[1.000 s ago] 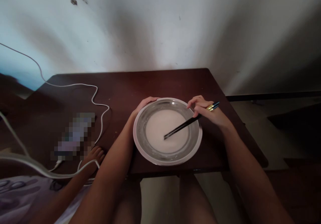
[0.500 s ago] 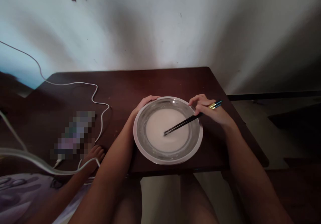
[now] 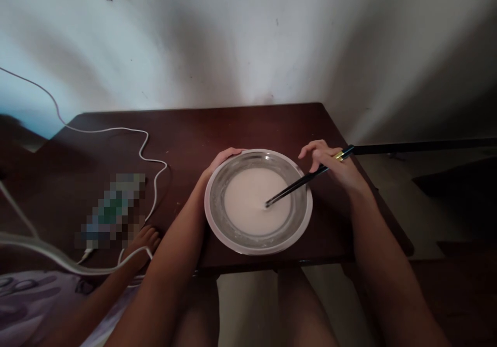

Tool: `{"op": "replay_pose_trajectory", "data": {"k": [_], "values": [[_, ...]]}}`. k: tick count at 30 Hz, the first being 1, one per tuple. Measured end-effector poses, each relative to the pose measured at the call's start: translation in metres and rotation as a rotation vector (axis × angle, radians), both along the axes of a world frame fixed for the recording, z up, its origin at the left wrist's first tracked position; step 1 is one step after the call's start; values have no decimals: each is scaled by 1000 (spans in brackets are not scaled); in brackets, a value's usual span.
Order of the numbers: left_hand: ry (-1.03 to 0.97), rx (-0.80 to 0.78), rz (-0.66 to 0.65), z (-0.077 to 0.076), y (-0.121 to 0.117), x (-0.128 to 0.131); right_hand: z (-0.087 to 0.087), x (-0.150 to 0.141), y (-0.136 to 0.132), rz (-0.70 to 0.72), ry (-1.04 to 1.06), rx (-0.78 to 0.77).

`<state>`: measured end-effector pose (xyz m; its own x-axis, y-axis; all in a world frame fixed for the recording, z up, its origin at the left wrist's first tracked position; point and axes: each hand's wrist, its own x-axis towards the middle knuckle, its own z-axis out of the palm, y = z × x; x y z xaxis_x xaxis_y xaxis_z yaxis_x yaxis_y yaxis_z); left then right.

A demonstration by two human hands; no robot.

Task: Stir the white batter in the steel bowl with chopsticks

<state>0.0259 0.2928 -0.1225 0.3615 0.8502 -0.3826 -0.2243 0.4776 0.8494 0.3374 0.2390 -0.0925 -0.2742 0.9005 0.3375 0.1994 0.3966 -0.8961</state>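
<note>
On the table point(image 3: 233, 127), a bowl point(image 3: 298, 207) sits between left hand point(image 3: 223, 159), holding its rim, and right hand point(image 3: 330, 161), clamped on chopsticks point(image 3: 297, 184).

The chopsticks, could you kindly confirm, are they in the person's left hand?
No, the right hand holds the chopsticks, while the left hand touches the bowl.

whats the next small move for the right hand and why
Probably a slow sweep of the black chopsticks through the pale liquid: the right hand grips them with their tips at its surface, and the left hand lies against the far left side of the metal bowl, which should help steady it.
</note>
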Motion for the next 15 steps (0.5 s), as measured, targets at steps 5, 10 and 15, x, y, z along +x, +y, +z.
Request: {"op": "replay_pose_trajectory", "data": {"k": [5, 10, 15], "values": [[-22, 34, -29, -5, 3, -3, 0, -16, -4, 166, -174, -55], [-84, 84, -117, -15, 9, -9, -6, -12, 3, -13, -153, 38], [-86, 113, -117, -19, 11, -11, -4, -1, 3, -67, 4, 55]]}}
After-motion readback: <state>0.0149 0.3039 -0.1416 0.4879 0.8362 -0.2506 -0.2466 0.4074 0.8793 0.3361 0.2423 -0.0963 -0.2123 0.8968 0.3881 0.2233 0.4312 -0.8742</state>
